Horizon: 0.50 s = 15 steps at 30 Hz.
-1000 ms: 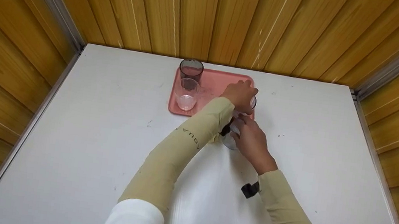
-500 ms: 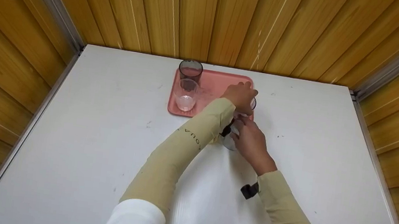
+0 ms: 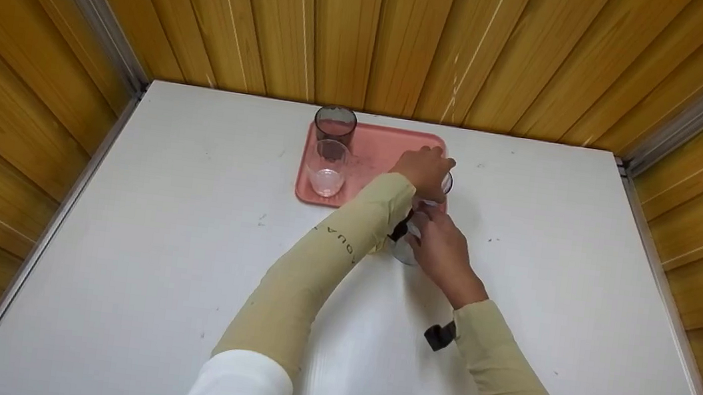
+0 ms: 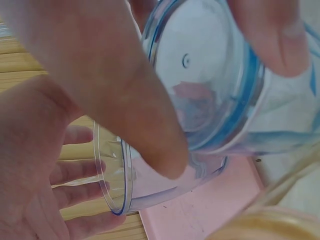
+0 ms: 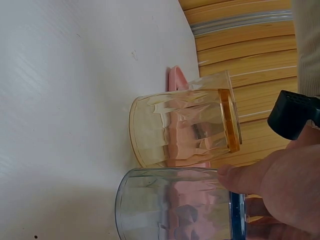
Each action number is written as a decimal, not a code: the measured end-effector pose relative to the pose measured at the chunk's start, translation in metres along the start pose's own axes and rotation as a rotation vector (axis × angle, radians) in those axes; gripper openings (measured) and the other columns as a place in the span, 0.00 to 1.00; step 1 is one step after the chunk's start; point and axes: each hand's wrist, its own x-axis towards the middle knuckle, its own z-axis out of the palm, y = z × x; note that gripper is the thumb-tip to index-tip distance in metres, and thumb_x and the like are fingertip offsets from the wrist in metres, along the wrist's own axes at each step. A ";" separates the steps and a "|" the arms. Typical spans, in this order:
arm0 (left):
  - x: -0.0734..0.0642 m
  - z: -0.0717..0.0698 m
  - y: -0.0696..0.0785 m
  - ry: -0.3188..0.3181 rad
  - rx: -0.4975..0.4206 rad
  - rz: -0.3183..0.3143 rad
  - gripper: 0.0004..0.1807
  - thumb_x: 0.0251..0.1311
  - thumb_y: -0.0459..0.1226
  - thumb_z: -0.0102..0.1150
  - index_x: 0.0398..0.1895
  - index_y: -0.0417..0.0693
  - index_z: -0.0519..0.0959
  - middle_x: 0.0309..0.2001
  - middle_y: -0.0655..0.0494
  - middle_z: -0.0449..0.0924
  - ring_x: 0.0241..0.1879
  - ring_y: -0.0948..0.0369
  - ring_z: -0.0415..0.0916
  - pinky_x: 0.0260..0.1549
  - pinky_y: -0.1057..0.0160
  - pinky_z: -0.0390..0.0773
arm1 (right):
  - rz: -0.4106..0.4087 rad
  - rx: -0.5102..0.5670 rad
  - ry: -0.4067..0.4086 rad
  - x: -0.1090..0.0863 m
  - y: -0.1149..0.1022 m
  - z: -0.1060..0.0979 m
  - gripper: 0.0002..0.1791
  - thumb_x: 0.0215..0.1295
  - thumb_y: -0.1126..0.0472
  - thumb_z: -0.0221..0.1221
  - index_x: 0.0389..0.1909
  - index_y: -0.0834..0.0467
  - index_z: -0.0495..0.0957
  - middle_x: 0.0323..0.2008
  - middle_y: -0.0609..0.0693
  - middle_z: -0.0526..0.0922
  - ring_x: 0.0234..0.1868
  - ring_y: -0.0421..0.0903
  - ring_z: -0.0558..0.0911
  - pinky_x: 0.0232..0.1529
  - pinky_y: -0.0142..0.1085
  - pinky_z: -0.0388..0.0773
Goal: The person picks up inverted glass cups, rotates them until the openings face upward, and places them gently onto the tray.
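My left hand [image 3: 422,171] reaches over the right end of the pink tray [image 3: 392,139] and grips a clear cup [image 4: 150,190] near its rim, the fingers spread around it. Below it, my right hand [image 3: 445,253] holds a blue-tinted cup [image 5: 170,205], which stands upside down on the table with its thick base up. The fingers are at that base, and the left wrist view shows the base close up [image 4: 190,60]. Beside it stands an upside-down amber-tinted cup [image 5: 180,125], mostly hidden by my left forearm in the head view.
On the tray's left side stand a smoky dark cup [image 3: 335,127] and, in front of it, another clear cup [image 3: 327,178]. The white table [image 3: 185,237] is bounded by wood-look panels [image 3: 345,29] at the back and sides. My forearms cross close together.
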 end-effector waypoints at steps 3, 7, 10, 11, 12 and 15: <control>-0.002 -0.002 0.000 0.000 -0.006 -0.002 0.40 0.54 0.54 0.63 0.71 0.60 0.63 0.65 0.53 0.68 0.62 0.56 0.69 0.54 0.54 0.78 | 0.002 0.006 -0.001 0.000 0.000 -0.001 0.24 0.61 0.60 0.65 0.58 0.60 0.76 0.62 0.57 0.74 0.62 0.55 0.74 0.58 0.51 0.75; -0.007 -0.007 0.000 -0.001 -0.036 -0.011 0.40 0.54 0.54 0.62 0.72 0.61 0.62 0.66 0.53 0.68 0.62 0.57 0.68 0.55 0.55 0.77 | 0.007 0.007 -0.005 0.000 0.000 -0.001 0.24 0.61 0.60 0.65 0.58 0.60 0.75 0.62 0.57 0.73 0.62 0.55 0.74 0.59 0.51 0.74; -0.011 -0.010 -0.001 0.003 -0.043 -0.011 0.39 0.56 0.53 0.61 0.72 0.61 0.61 0.67 0.54 0.67 0.62 0.57 0.68 0.56 0.55 0.77 | 0.006 0.011 -0.003 0.000 0.000 0.000 0.24 0.61 0.61 0.65 0.58 0.60 0.76 0.61 0.56 0.74 0.61 0.55 0.75 0.59 0.50 0.74; -0.013 -0.011 -0.001 0.005 -0.042 -0.009 0.39 0.56 0.53 0.60 0.72 0.60 0.61 0.67 0.53 0.66 0.62 0.57 0.68 0.56 0.55 0.77 | 0.006 0.014 -0.001 0.000 0.000 0.000 0.24 0.60 0.61 0.65 0.58 0.60 0.76 0.61 0.57 0.74 0.61 0.55 0.75 0.59 0.51 0.75; -0.014 -0.012 -0.001 0.009 -0.040 -0.008 0.39 0.57 0.52 0.60 0.72 0.60 0.61 0.67 0.53 0.66 0.62 0.57 0.68 0.56 0.55 0.77 | 0.004 0.017 0.000 0.000 0.000 0.000 0.24 0.60 0.61 0.65 0.57 0.60 0.76 0.61 0.56 0.74 0.61 0.55 0.75 0.58 0.51 0.75; -0.016 -0.013 -0.003 0.017 -0.033 -0.005 0.38 0.57 0.53 0.59 0.72 0.60 0.62 0.67 0.53 0.66 0.62 0.57 0.68 0.56 0.55 0.77 | 0.008 0.025 -0.001 0.001 -0.001 -0.001 0.23 0.60 0.61 0.66 0.57 0.59 0.77 0.62 0.56 0.73 0.61 0.56 0.75 0.58 0.51 0.75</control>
